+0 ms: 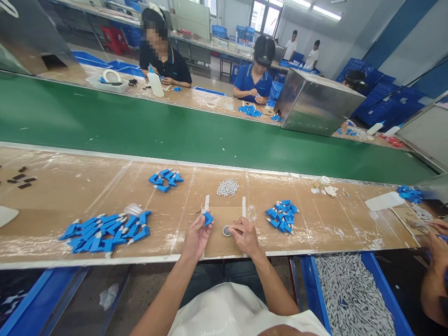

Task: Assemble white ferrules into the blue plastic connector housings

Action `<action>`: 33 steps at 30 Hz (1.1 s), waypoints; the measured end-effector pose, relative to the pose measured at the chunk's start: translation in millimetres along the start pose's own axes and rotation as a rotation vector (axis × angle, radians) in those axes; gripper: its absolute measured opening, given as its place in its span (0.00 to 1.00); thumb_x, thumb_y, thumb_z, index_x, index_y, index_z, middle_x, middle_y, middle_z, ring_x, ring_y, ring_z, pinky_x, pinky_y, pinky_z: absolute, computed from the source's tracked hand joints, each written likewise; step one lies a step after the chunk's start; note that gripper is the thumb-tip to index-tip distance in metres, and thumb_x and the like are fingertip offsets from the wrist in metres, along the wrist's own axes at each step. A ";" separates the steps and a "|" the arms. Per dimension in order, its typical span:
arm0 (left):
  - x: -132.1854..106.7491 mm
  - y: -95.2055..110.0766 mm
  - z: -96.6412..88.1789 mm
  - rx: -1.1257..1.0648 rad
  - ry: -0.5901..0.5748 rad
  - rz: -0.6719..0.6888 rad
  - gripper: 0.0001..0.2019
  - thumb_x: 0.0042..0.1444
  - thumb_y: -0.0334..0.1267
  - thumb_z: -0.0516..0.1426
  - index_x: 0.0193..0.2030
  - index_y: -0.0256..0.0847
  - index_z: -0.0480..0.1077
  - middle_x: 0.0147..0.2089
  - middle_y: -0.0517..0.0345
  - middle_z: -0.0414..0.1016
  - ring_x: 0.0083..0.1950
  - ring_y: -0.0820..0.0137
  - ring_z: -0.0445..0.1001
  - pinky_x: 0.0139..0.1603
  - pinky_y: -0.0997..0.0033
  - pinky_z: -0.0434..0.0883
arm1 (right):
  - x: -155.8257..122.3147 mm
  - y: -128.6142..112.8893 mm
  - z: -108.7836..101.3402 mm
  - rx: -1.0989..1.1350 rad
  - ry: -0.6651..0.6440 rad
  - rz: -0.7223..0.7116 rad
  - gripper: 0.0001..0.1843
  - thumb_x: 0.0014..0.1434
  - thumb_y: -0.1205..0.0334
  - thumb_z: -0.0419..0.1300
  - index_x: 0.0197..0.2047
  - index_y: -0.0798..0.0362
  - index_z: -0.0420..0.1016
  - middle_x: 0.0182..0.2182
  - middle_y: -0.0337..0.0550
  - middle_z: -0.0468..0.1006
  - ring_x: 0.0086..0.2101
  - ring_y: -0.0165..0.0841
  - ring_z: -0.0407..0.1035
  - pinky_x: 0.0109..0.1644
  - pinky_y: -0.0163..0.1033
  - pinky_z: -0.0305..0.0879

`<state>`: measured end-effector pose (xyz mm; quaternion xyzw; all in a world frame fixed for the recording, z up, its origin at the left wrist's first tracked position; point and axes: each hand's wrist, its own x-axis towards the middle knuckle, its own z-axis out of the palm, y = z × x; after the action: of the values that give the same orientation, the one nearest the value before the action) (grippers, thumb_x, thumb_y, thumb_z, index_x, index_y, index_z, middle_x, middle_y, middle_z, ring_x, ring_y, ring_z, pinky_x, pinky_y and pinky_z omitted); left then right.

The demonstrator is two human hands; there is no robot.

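Observation:
My left hand (pixel 198 238) is closed around a small blue plastic part (pixel 208 218), held a little above the work board. Over a small round dish (pixel 227 230) on the board, my right hand (pixel 245 234) has its thumb and fingers pinched together at the dish's right edge. Whatever sits between those fingertips is too small to make out. Beyond both hands lies a pile of small grey-white pieces (pixel 227 187). Blue parts with white tips form a heap (pixel 282 216) to the right, a larger heap (pixel 108 231) to the left and a smaller one (pixel 165 179) further back.
A green conveyor belt (pixel 140 126) runs behind the table. A white bottle (pixel 384 201) lies at the right, near a co-worker's hands (pixel 439 247). Below the table edge stands a blue crate (pixel 313 291) of grey pieces. Co-workers sit across the belt by a metal box (pixel 315 102).

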<state>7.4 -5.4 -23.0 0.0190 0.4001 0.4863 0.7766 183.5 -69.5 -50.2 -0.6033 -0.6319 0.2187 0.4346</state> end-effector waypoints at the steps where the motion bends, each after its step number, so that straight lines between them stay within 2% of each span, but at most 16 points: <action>1: -0.4 0.3 0.0 -0.002 -0.001 0.002 0.14 0.63 0.22 0.55 0.52 0.30 0.76 0.32 0.51 0.79 0.27 0.74 0.77 0.26 0.82 0.76 | 0.3 -0.3 -0.8 0.003 -0.013 0.020 0.07 0.61 0.63 0.66 0.34 0.50 0.86 0.27 0.39 0.72 0.27 0.30 0.67 0.34 0.36 0.66; 5: 0.5 0.1 -3.0 0.008 -0.031 0.008 0.11 0.60 0.23 0.57 0.48 0.30 0.77 0.33 0.50 0.80 0.27 0.74 0.77 0.26 0.81 0.76 | 2.5 0.3 -1.8 0.052 -0.005 0.145 0.07 0.59 0.61 0.66 0.30 0.51 0.83 0.27 0.39 0.72 0.26 0.29 0.64 0.31 0.36 0.64; 9: 4.2 -1.7 -8.6 0.048 -0.056 0.013 0.08 0.57 0.24 0.62 0.44 0.32 0.77 0.34 0.51 0.81 0.27 0.75 0.77 0.27 0.82 0.75 | 5.3 -0.9 -2.6 0.191 0.069 0.265 0.13 0.59 0.52 0.64 0.28 0.51 0.80 0.27 0.40 0.75 0.27 0.31 0.66 0.32 0.36 0.65; 12: 3.2 -2.2 -9.5 0.082 -0.040 0.017 0.05 0.54 0.26 0.66 0.37 0.33 0.75 0.32 0.55 0.79 0.28 0.76 0.76 0.28 0.83 0.75 | 6.2 -2.1 -3.5 0.353 0.093 0.371 0.18 0.55 0.45 0.66 0.28 0.51 0.77 0.25 0.40 0.76 0.26 0.32 0.68 0.29 0.36 0.66; 15: 3.4 -1.9 -9.1 0.136 -0.059 -0.012 0.06 0.53 0.29 0.67 0.35 0.34 0.73 0.30 0.57 0.78 0.27 0.78 0.75 0.27 0.84 0.72 | 7.2 2.1 -0.9 0.457 0.084 0.482 0.23 0.55 0.38 0.65 0.32 0.51 0.76 0.29 0.42 0.80 0.30 0.33 0.72 0.28 0.34 0.68; 19: 6.4 -3.2 -10.6 0.213 -0.145 -0.078 0.10 0.52 0.34 0.68 0.35 0.33 0.73 0.30 0.55 0.78 0.24 0.78 0.72 0.21 0.83 0.67 | 11.3 5.4 2.4 0.650 0.150 0.554 0.25 0.50 0.38 0.71 0.34 0.51 0.76 0.31 0.44 0.83 0.32 0.34 0.76 0.26 0.33 0.69; 22: 3.7 -4.6 -9.3 0.240 -0.179 -0.097 0.11 0.51 0.35 0.69 0.33 0.33 0.72 0.29 0.54 0.77 0.24 0.78 0.72 0.22 0.82 0.67 | 15.8 -3.1 -1.5 0.712 0.186 0.531 0.24 0.48 0.39 0.74 0.33 0.51 0.77 0.30 0.44 0.83 0.30 0.33 0.76 0.25 0.32 0.69; 25: -1.3 -4.4 -4.7 0.262 -0.215 -0.133 0.12 0.50 0.37 0.70 0.33 0.34 0.73 0.28 0.55 0.77 0.25 0.77 0.72 0.23 0.82 0.69 | 19.7 -17.0 -8.3 0.680 0.213 0.456 0.22 0.51 0.40 0.73 0.33 0.51 0.78 0.28 0.42 0.84 0.27 0.32 0.76 0.24 0.32 0.70; 29: -8.5 -1.9 3.1 0.291 -0.291 -0.207 0.13 0.49 0.39 0.70 0.32 0.34 0.72 0.28 0.56 0.77 0.23 0.78 0.71 0.22 0.82 0.68 | 20.4 -37.4 -17.5 0.484 0.250 0.288 0.17 0.60 0.45 0.69 0.36 0.51 0.80 0.31 0.43 0.85 0.28 0.33 0.77 0.26 0.35 0.73; 33: -13.3 -0.5 8.2 0.305 -0.344 -0.244 0.17 0.46 0.43 0.72 0.30 0.35 0.70 0.27 0.56 0.77 0.21 0.79 0.69 0.20 0.82 0.65 | 17.3 -53.1 -22.6 0.268 0.238 0.098 0.08 0.66 0.54 0.65 0.41 0.49 0.81 0.35 0.42 0.87 0.33 0.34 0.80 0.31 0.38 0.77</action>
<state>10.2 -13.0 -9.6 0.1699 0.3305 0.3124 0.8743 173.3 -68.0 9.2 -0.5915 -0.5112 0.2489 0.5718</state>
